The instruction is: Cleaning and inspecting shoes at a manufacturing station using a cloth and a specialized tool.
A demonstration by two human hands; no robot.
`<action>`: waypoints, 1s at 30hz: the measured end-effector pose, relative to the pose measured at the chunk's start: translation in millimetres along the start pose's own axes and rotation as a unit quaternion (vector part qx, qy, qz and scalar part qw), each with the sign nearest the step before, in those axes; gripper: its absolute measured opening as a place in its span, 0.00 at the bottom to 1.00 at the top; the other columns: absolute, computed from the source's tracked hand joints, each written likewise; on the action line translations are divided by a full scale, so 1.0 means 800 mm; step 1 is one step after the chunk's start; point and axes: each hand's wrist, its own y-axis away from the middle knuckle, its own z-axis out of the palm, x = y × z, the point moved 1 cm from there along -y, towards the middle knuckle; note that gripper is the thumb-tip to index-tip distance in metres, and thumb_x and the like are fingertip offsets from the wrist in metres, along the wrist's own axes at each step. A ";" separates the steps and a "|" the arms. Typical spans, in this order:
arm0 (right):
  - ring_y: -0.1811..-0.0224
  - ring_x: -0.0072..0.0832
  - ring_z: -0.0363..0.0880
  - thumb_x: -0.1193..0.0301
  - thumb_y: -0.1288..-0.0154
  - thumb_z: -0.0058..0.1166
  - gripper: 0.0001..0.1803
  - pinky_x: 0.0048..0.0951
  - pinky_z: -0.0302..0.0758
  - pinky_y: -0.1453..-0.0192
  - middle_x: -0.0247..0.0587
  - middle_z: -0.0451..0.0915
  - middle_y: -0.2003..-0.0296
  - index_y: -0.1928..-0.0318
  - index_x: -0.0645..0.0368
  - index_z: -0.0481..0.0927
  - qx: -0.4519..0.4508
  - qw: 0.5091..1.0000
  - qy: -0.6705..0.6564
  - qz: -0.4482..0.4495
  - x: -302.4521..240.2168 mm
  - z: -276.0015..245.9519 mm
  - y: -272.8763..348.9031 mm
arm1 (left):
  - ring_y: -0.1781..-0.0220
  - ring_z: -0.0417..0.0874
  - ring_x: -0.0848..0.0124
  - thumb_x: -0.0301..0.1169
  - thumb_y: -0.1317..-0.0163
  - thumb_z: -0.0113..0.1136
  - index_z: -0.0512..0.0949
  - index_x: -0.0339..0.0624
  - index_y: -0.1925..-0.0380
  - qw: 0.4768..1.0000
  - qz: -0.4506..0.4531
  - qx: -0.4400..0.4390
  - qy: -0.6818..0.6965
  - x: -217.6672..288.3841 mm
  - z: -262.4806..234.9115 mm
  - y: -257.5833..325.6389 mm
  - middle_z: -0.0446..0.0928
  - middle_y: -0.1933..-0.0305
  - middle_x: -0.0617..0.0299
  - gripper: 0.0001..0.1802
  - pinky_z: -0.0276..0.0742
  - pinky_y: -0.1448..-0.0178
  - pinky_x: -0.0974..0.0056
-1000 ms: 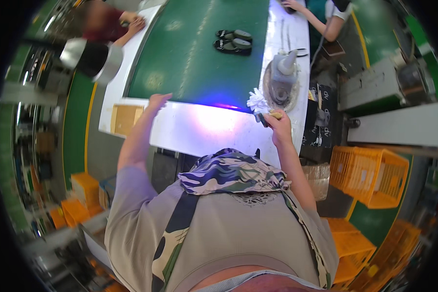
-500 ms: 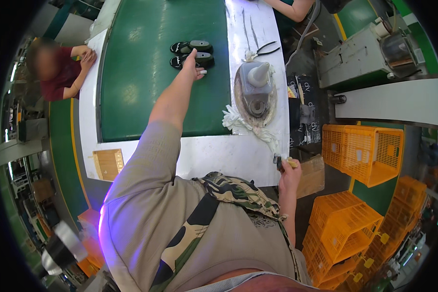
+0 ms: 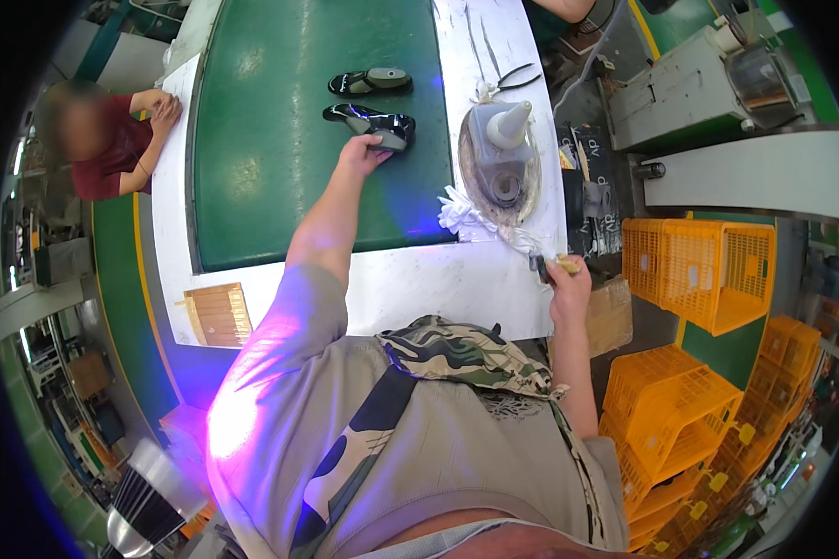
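Two black shoes with grey-green inside lie on the green belt (image 3: 280, 186) in front of me. My left hand (image 3: 364, 156) is closed on the heel end of the nearer shoe (image 3: 382, 121), which looks tipped onto its side. The farther shoe (image 3: 368, 82) lies just beyond it, apart from my hand. At the table's right edge, my right hand (image 3: 570, 291) pinches a small brush (image 3: 567, 266) with a yellowish handle and a dark end. Beside that brush, a crumpled white cloth (image 3: 466, 214) lies near a stained oval tray (image 3: 529, 191) bearing a grey plastic bottle with a pale nozzle (image 3: 510, 126).
Black-handled pliers (image 3: 517, 79) lie on the white table edge beyond the tray. A person in a dark red shirt (image 3: 126, 140) leans at the left side. Orange crates (image 3: 699, 270) stand on the right, with a cardboard box (image 3: 606, 317) nearer. A brown cardboard piece (image 3: 219, 315) lies front left.
My left hand has drawn back slightly and taken hold of the nearer shoe, which has turned and moved apart from the other. My right hand keeps the brush near the table edge.
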 end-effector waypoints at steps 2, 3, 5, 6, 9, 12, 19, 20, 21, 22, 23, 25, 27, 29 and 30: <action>0.75 0.19 0.71 0.80 0.42 0.62 0.11 0.22 0.71 0.70 0.30 0.74 0.72 0.67 0.56 0.71 -0.015 0.999 0.005 -0.028 0.001 0.008 0.005 | 0.40 0.75 0.50 0.18 0.50 0.59 0.67 0.36 0.44 0.992 0.051 -0.118 -0.014 -0.015 -0.006 0.044 0.75 0.44 0.50 0.30 0.69 0.35 0.42; 0.75 0.19 0.71 0.79 0.42 0.62 0.11 0.22 0.71 0.71 0.30 0.74 0.72 0.67 0.56 0.71 -0.024 0.999 0.014 -0.030 -0.003 0.014 0.010 | 0.42 0.76 0.52 0.18 0.51 0.60 0.67 0.35 0.43 0.986 0.083 -0.143 -0.015 -0.020 -0.006 0.065 0.75 0.44 0.50 0.31 0.71 0.36 0.44; 0.76 0.19 0.71 0.78 0.42 0.62 0.11 0.21 0.70 0.71 0.30 0.74 0.73 0.67 0.56 0.71 -0.041 0.998 0.027 -0.040 -0.015 0.022 0.019 | 0.42 0.77 0.53 0.19 0.51 0.61 0.67 0.35 0.43 0.976 0.122 -0.174 -0.037 -0.021 0.020 0.123 0.75 0.43 0.50 0.31 0.72 0.37 0.45; 0.76 0.19 0.71 0.78 0.42 0.62 0.11 0.21 0.70 0.71 0.30 0.74 0.73 0.67 0.56 0.71 -0.043 0.998 0.024 -0.041 -0.017 0.025 0.021 | 0.42 0.77 0.54 0.19 0.51 0.61 0.67 0.34 0.43 0.964 0.162 -0.202 -0.056 -0.016 0.032 0.157 0.74 0.43 0.49 0.31 0.73 0.38 0.47; 0.75 0.21 0.73 0.78 0.43 0.63 0.11 0.22 0.71 0.71 0.33 0.76 0.72 0.64 0.59 0.73 -0.046 0.998 -0.002 -0.044 -0.024 0.032 0.021 | 0.42 0.77 0.56 0.23 0.50 0.65 0.67 0.36 0.42 0.936 0.197 -0.290 -0.028 -0.006 0.076 0.278 0.75 0.43 0.52 0.33 0.74 0.37 0.51; 0.74 0.21 0.74 0.77 0.43 0.63 0.11 0.23 0.72 0.70 0.33 0.76 0.71 0.64 0.59 0.73 -0.082 0.996 -0.003 -0.033 -0.027 0.057 0.006 | 0.42 0.77 0.57 0.25 0.51 0.67 0.68 0.38 0.43 0.927 0.250 -0.276 0.041 -0.019 0.057 0.337 0.76 0.45 0.55 0.33 0.73 0.36 0.53; 0.71 0.22 0.76 0.77 0.45 0.65 0.12 0.26 0.75 0.68 0.33 0.75 0.70 0.64 0.59 0.73 -0.211 0.975 0.020 -0.065 -0.057 0.188 0.007 | 0.45 0.79 0.65 0.25 0.51 0.73 0.74 0.36 0.48 0.702 0.605 -0.063 -0.371 -0.049 0.057 0.446 0.78 0.49 0.59 0.28 0.74 0.39 0.59; 0.71 0.22 0.76 0.77 0.45 0.66 0.13 0.26 0.76 0.67 0.34 0.75 0.70 0.65 0.59 0.73 -0.237 0.968 0.035 -0.075 -0.064 0.209 0.014 | 0.46 0.81 0.62 0.24 0.51 0.72 0.76 0.36 0.50 0.687 0.602 -0.060 -0.402 -0.039 0.061 0.473 0.79 0.48 0.55 0.25 0.75 0.39 0.58; 0.70 0.22 0.76 0.78 0.46 0.66 0.13 0.25 0.76 0.67 0.34 0.75 0.69 0.65 0.60 0.73 -0.278 0.956 0.021 -0.087 -0.068 0.233 0.021 | 0.46 0.82 0.60 0.25 0.52 0.72 0.76 0.36 0.50 0.588 0.655 -0.033 -0.473 -0.030 0.055 0.490 0.79 0.48 0.52 0.26 0.76 0.41 0.57; 0.69 0.21 0.76 0.79 0.46 0.66 0.13 0.25 0.76 0.66 0.34 0.75 0.69 0.65 0.60 0.73 -0.317 0.943 0.007 -0.100 -0.070 0.254 0.030 | 0.47 0.82 0.57 0.25 0.52 0.72 0.76 0.35 0.50 0.480 0.694 -0.007 -0.536 -0.023 0.051 0.504 0.80 0.47 0.50 0.27 0.77 0.42 0.55; 0.69 0.21 0.76 0.79 0.46 0.66 0.13 0.25 0.76 0.66 0.34 0.75 0.69 0.65 0.60 0.73 -0.323 0.941 0.007 -0.099 -0.072 0.275 0.042 | 0.48 0.82 0.52 0.28 0.54 0.73 0.75 0.36 0.49 0.413 0.713 -0.011 -0.567 -0.021 0.057 0.528 0.79 0.47 0.47 0.29 0.78 0.44 0.54; 0.67 0.21 0.76 0.81 0.48 0.67 0.14 0.25 0.76 0.65 0.33 0.75 0.69 0.65 0.60 0.74 -0.416 0.900 -0.046 -0.118 -0.078 0.313 0.072 | 0.47 0.82 0.52 0.27 0.53 0.72 0.74 0.35 0.49 0.363 0.729 -0.012 -0.580 -0.019 0.061 0.562 0.79 0.47 0.45 0.28 0.78 0.43 0.55; 0.65 0.20 0.75 0.81 0.48 0.67 0.14 0.25 0.75 0.62 0.32 0.74 0.67 0.66 0.59 0.74 -0.448 0.885 -0.053 -0.116 -0.087 0.339 0.103 | 0.49 0.83 0.49 0.27 0.53 0.71 0.73 0.34 0.49 0.299 0.753 -0.012 -0.586 -0.020 0.059 0.583 0.79 0.47 0.42 0.29 0.79 0.45 0.54; 0.61 0.20 0.73 0.82 0.49 0.67 0.14 0.26 0.74 0.57 0.32 0.73 0.63 0.68 0.57 0.74 -0.485 0.865 -0.065 -0.112 -0.089 0.355 0.117 | 0.49 0.83 0.49 0.27 0.53 0.71 0.73 0.34 0.49 0.288 0.751 -0.003 -0.594 -0.020 0.054 0.597 0.79 0.47 0.42 0.29 0.79 0.45 0.54; 0.61 0.20 0.73 0.82 0.49 0.67 0.14 0.26 0.74 0.57 0.32 0.73 0.63 0.68 0.57 0.74 -0.489 0.863 -0.065 -0.111 -0.090 0.360 0.124 | 0.49 0.83 0.49 0.26 0.53 0.71 0.73 0.34 0.48 0.281 0.749 -0.002 -0.600 -0.020 0.052 0.602 0.78 0.47 0.42 0.30 0.79 0.45 0.54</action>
